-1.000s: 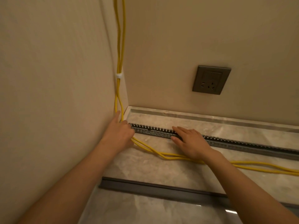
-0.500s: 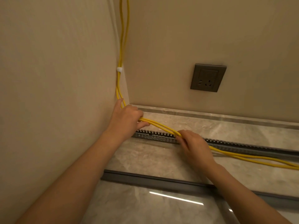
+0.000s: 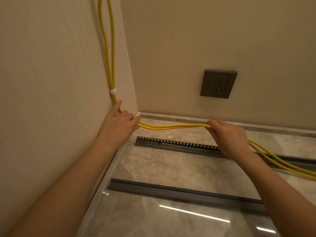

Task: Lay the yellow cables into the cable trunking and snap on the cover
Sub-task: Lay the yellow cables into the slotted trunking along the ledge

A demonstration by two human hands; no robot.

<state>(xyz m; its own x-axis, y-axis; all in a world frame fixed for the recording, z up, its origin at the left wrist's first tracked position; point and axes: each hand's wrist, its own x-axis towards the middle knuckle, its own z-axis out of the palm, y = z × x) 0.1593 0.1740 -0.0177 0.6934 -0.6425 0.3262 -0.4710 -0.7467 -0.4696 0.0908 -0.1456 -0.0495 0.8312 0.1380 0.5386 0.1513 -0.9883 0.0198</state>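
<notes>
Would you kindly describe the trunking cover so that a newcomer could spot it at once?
Start at the socket on the wall; on the marble floor below it lies the slotted trunking, under the raised cables. The cover is the other dark grey strip, parallel and nearer the camera. It is smooth, without the trunking's comb-like teeth.

2 beige walls are seen meeting in a corner: the left wall (image 3: 51,82) and the back wall (image 3: 188,40). A dark grey socket (image 3: 218,83) is mounted low on the back wall, right of the corner. A pale stone skirting strip (image 3: 188,118) is run along that wall's foot. The floor (image 3: 162,168) is laid in glossy marble-patterned tile, and bright light streaks (image 3: 195,213) are reflected in it.
</notes>
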